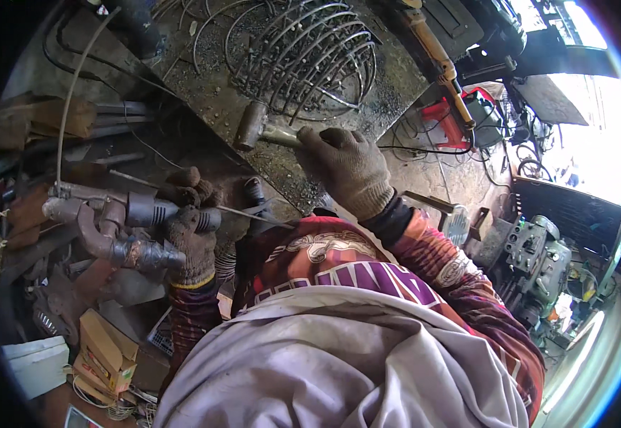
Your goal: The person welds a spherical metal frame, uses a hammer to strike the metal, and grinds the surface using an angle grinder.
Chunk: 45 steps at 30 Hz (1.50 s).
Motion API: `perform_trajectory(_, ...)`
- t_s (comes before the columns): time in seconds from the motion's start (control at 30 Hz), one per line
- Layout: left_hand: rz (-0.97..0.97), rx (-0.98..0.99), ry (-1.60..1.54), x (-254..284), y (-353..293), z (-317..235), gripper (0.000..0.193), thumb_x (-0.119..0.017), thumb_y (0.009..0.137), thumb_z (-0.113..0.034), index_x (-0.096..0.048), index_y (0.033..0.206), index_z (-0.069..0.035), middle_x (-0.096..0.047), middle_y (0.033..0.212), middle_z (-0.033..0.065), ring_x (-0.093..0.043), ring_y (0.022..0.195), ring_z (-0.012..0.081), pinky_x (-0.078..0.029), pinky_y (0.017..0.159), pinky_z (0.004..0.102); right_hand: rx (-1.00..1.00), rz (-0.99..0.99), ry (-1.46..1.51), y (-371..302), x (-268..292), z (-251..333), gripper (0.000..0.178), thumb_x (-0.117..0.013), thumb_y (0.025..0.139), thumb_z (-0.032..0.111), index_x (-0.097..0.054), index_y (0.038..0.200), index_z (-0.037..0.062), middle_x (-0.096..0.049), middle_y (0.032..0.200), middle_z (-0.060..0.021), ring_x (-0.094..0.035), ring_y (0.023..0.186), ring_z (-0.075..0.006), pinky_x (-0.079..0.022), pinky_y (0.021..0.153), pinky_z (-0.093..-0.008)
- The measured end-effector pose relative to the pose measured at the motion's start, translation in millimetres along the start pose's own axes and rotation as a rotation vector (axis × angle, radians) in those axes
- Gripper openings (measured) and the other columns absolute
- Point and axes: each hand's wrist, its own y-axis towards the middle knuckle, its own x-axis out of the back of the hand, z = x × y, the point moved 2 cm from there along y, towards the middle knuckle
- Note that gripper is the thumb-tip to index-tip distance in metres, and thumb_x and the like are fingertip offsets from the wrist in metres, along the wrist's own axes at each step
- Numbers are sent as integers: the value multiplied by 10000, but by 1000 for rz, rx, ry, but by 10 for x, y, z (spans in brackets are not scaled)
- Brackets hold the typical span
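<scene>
My right hand (pixel 350 167), in a grey-brown knit glove, is closed round the handle of a hammer (pixel 252 127). The hammer's blocky head is over the near edge of a metal worktable (pixel 225 93). Off to the left, my gloved left hand (pixel 195 239) is closed round a grey and black taped tool (pixel 128 253) that looks like a welding electrode holder. A long thin rod (pixel 75 82) rises from its far end. Another thin rod (pixel 246 214) passes by my left fingers; whether they grip it I cannot tell. Bent metal rod rings (pixel 317 64) lie on the worktable.
Dark grit (pixel 214 68) is scattered over the worktable. A brown wooden-looking bar (pixel 435 50) and a red machine (pixel 445 121) with cables are at right. Farther right sits a grey machine (pixel 539 260). Cardboard boxes (pixel 103 349) and metal scrap lie at lower left.
</scene>
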Motion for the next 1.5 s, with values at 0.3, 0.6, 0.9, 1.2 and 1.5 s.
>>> perform_trajectory(0.3,44,156,50,-285,-152,430,439,-783,821,-79,-595,1217,-70,-611,1268,120,-619,1091,222,-558,874,423,67,331,752,-354,289,259,424,-619,958,208,-609,1339,23,-706,990,-214,-716,912,-381,-561,783,-448)
perform_trajectory(0.6,-180,270,163,-89,-627,352,464,-752,825,-39,-578,1255,-45,-614,1244,125,-636,970,220,-572,739,360,-77,26,537,-921,871,-666,332,-694,905,84,-702,1236,59,-727,921,-201,-727,784,-352,-582,706,-401)
perform_trajectory(0.9,-226,13,883,284,-683,-34,582,-792,772,-84,-527,1283,4,-604,1091,99,-626,796,197,-551,653,290,-127,-18,209,-844,1562,-1018,354,-679,921,112,-702,1270,58,-736,930,-201,-726,746,-297,-553,676,-362)
perform_trajectory(1.2,-68,-481,1490,83,-611,-42,746,-879,699,-179,-474,1287,39,-587,919,57,-590,710,169,-507,704,271,-95,45,92,-542,1623,-846,344,-678,912,132,-706,1253,97,-715,870,-173,-708,775,-349,-555,688,-427)
perform_trajectory(1.5,-86,-196,1261,317,-664,96,711,-866,719,-142,-482,1294,23,-588,968,65,-590,773,180,-512,745,292,-152,63,274,-573,1152,-900,314,-656,939,142,-706,1243,79,-725,904,-202,-723,825,-369,-571,717,-418)
